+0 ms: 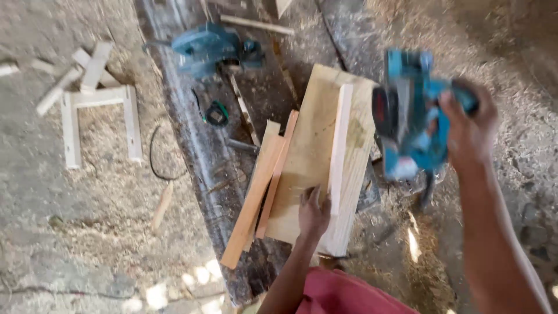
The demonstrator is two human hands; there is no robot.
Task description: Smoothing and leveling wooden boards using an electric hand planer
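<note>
Your right hand is closed around the handle of the blue electric hand planer, holding it in the air just right of the wide pale wooden board. Your left hand presses flat on that board, fingers open, beside the narrow upright pale strip. The planer could catch those fingers, or the loose orange-brown slats could slide.

Likely a rough woodworking shop: sawdust-strewn floor, timber offcuts, a teal power planer.
</note>
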